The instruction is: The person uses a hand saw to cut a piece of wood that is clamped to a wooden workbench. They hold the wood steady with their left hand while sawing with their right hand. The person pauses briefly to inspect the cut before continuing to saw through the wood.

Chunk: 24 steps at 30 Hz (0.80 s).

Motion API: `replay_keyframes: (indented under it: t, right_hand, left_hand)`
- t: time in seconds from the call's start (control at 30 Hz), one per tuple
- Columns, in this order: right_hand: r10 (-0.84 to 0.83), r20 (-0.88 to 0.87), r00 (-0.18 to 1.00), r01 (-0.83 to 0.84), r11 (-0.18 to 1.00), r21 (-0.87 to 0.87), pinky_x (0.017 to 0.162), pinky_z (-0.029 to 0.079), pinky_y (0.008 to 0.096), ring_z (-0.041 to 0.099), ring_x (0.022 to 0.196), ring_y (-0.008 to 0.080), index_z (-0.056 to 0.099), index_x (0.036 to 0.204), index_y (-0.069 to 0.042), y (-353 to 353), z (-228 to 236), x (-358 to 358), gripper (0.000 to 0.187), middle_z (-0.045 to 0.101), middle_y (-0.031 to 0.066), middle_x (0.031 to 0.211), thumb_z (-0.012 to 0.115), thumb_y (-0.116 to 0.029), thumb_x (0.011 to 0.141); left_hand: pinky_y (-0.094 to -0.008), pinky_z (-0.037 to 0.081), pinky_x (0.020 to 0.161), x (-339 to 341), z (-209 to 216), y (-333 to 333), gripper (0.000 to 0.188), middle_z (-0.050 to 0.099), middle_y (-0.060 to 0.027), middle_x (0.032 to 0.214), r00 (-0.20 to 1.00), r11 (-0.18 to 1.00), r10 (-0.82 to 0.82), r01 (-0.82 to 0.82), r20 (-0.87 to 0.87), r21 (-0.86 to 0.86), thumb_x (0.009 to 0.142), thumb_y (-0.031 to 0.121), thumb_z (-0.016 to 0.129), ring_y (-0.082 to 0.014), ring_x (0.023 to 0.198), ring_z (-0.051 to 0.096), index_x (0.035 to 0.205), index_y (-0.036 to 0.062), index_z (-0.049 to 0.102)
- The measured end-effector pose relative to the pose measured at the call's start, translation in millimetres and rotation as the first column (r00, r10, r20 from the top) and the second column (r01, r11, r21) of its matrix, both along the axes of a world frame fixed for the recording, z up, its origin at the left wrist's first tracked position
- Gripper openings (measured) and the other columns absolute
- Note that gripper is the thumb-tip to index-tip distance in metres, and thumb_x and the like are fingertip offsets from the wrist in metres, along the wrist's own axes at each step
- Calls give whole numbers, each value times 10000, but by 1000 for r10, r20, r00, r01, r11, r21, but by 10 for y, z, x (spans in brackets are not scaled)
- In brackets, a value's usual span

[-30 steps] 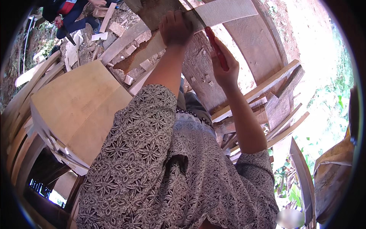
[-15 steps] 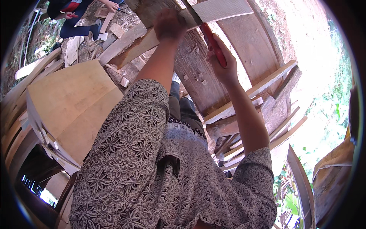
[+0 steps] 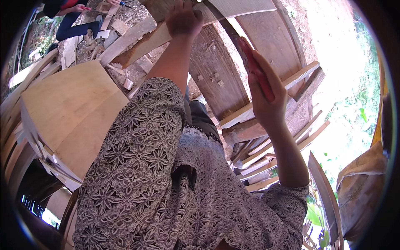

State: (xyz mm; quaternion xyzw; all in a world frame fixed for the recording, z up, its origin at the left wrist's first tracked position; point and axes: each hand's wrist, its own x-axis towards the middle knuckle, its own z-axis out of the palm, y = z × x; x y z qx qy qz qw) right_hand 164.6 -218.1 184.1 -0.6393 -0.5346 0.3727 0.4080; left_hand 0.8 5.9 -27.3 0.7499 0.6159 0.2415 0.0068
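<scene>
Saw (image 3: 250,61) clasped in R hand (image 3: 273,102) by its red hndl (image 3: 260,79), blade (image 3: 227,26) at pale board (image 3: 246,6); L hand (image 3: 182,21) on brd too (can't tell its grip).

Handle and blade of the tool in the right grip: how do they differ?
The handle is red; the blade is dark. The handle looks thick; the blade, thin. The handle lies in the right grip; the blade shows against the pale board. Both slant toward the upper left.

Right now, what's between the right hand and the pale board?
In the head view, the dark blade, leading from the red handle in the right hand up to the pale board.
</scene>
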Motion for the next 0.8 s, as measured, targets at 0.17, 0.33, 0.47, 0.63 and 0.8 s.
replay_keyframes:
  t: [0.17,0.33,0.47,0.63,0.8]
  right_hand:
    - [8,17,1000,-7,998,-63,1114,446,353,601,1331,232,539,1442,13,62,415,3,458,653,165,1405,578,48,987]
    - [24,36,999,-19,988,-151,1119,448,357,582,1352,231,579,1407,17,531,398,-136,425,671,188,1365,578,38,982]
    - [45,15,999,-44,997,-58,1144,438,385,559,1375,281,556,1428,31,488,369,-345,464,622,230,1416,502,97,972]
    - [92,-124,988,-77,990,122,1203,377,489,469,1428,420,489,1458,61,-8,-394,85,518,493,319,1506,403,182,961]
    - [66,-106,992,-55,993,101,1126,416,479,484,1358,384,460,1509,-55,-479,-1164,155,555,519,271,1458,468,115,981]
  left_hand:
    - [-537,512,905,-45,-75,98,250,658,-123,1046,999,981,-34,41,-43,191,880,325,618,-350,1034,639,995,105,647]
    - [-496,489,925,15,100,23,253,587,-108,1052,998,999,-47,48,42,-12,814,292,655,-316,1075,584,969,98,610]
    - [-493,494,919,-47,185,44,242,603,-124,1031,997,994,-62,65,38,-88,822,247,608,-326,1033,594,1005,91,629]
    - [-488,491,905,-3,234,-14,210,592,-114,1027,996,1000,-18,20,86,-20,813,225,613,-322,1022,588,985,105,613]
    - [-493,496,887,24,224,-2,240,600,-98,1041,992,1000,-20,19,122,8,822,239,620,-320,1012,613,1027,116,636]
